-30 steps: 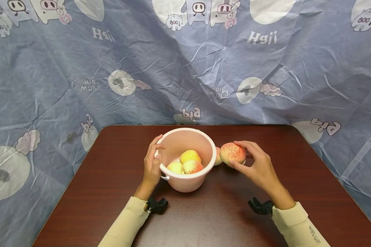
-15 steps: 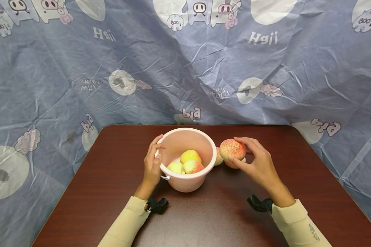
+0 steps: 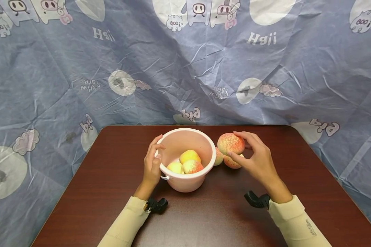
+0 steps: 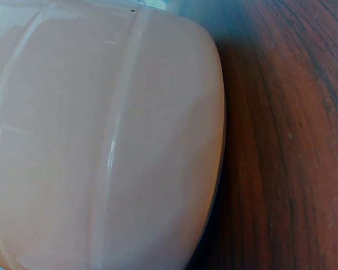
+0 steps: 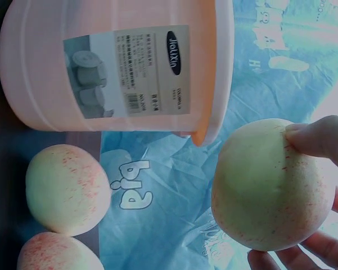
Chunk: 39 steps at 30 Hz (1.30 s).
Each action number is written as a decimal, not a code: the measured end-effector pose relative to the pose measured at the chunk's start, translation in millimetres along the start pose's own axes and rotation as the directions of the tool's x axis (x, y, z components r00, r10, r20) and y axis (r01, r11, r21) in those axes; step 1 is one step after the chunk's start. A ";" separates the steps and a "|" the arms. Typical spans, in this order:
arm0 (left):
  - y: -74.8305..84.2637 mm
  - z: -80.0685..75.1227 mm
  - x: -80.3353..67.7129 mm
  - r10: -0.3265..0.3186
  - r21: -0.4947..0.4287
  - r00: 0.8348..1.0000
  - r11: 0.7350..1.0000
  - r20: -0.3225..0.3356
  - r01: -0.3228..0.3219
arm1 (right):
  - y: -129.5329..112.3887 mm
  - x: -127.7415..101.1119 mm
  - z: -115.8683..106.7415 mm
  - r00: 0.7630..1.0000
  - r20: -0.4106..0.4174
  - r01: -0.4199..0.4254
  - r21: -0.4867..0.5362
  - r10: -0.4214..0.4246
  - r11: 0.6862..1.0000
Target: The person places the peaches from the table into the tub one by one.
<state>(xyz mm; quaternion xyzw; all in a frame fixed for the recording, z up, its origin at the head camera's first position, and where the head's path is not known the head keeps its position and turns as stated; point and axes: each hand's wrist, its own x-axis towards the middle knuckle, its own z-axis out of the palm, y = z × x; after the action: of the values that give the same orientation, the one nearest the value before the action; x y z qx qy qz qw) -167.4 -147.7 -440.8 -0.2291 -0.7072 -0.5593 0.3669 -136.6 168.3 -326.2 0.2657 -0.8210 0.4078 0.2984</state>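
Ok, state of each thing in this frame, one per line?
Pink bucket: upright, three peaches inside.
Left hand: grips the bucket rim.
Right hand: holds a peach.
Held peach: lifted off the table.
Two peaches: on the table beside the bucket.

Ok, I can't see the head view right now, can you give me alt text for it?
The right hand holds a peach in the air beside a pink bucket on a dark wooden table. The left hand grips the bucket's rim; three peaches lie inside, two on the table.
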 end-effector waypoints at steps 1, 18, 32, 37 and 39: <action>-0.4 0.0 -0.1 0.001 -0.001 1.000 1.000 0.000 -0.001 | -4.1 1.7 -0.3 1.000 -0.002 -0.001 0.003 0.001 1.000; -0.1 -0.1 -0.3 -0.006 0.004 1.000 1.000 0.004 0.006 | -25.8 18.2 9.2 1.000 -0.015 0.010 0.113 -0.009 0.994; -0.6 1.4 -0.1 0.001 -0.010 1.000 1.000 -0.004 -0.001 | -34.1 27.9 27.0 0.999 0.010 0.045 0.130 -0.046 0.991; -0.4 0.8 0.0 -0.001 -0.012 1.000 1.000 -0.005 0.001 | -15.3 28.8 41.9 0.999 0.028 0.032 0.154 -0.037 0.988; -0.8 0.5 -0.3 -0.001 -0.011 1.000 1.000 -0.005 0.001 | -11.8 29.1 46.9 0.999 0.034 0.032 0.169 -0.038 0.985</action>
<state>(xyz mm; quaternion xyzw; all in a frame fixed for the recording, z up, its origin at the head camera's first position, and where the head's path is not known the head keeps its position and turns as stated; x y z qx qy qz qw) -167.9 -147.4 -441.5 -0.2294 -0.7034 -0.5637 0.3672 -161.2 117.7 -322.6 0.3119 -0.7843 0.4652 0.2667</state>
